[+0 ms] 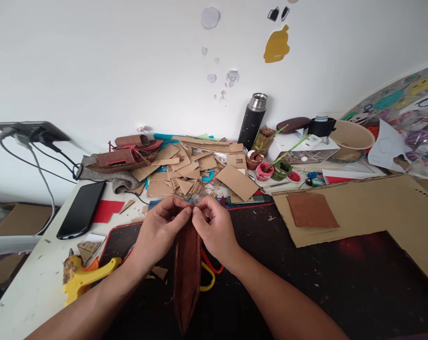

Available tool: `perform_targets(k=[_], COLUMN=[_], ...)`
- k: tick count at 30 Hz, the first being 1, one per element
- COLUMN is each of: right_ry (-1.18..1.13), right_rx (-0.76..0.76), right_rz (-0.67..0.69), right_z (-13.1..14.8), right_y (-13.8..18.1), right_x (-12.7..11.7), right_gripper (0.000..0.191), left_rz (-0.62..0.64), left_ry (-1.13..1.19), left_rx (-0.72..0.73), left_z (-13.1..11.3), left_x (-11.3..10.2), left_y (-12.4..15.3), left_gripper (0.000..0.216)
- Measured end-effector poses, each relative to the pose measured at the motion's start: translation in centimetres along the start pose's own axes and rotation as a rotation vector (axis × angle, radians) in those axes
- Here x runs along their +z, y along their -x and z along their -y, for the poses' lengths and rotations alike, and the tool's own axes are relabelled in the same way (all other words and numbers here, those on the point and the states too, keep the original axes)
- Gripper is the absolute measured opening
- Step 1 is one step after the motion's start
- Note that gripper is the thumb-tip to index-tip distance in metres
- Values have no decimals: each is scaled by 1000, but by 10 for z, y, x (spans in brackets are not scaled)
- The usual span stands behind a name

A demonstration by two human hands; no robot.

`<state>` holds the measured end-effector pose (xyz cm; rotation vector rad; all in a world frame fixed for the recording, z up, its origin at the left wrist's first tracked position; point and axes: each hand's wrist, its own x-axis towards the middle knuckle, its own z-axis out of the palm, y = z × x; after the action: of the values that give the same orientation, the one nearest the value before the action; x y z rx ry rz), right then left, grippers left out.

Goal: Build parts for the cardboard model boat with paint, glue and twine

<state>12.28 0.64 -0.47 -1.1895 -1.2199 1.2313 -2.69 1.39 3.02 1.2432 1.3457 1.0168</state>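
A long, narrow brown-painted cardboard piece [187, 274], shaped like a boat hull, stands on edge over the dark mat [341, 283]. Its far tip is pinched between both hands. My left hand [162, 229] grips that tip from the left with curled fingers. From the right, my right hand [214, 226] pinches the same tip with thumb and forefinger. Red and yellow scissors handles [209, 274] lie under the piece, partly hidden.
A yellow glue gun [81, 278] lies at the left, a black phone [81, 210] behind it. Cardboard scraps [185, 172] and a brown model boat [124, 158] pile up at the back. Paint pots [267, 170], a flask [252, 120], and a large cardboard sheet [370, 212] sit to the right.
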Motion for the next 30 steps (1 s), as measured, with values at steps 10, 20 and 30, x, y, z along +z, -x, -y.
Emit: perform_targets(k=[10, 20, 30], right_ry=[-50, -42, -61], right_rx=[8, -3, 33], right_rz=[-12, -27, -34], right_z=[4, 4, -1], right_y=[0, 1, 0], right_x=[1, 1, 3], right_gripper=[17, 17, 20], left_rz=[-31, -49, -32], left_ry=[28, -30, -80], left_rx=[-4, 27, 49], left_z=[0, 0, 7], left_x=[7, 10, 9], left_y=[1, 0, -5], left_gripper=[32, 27, 24])
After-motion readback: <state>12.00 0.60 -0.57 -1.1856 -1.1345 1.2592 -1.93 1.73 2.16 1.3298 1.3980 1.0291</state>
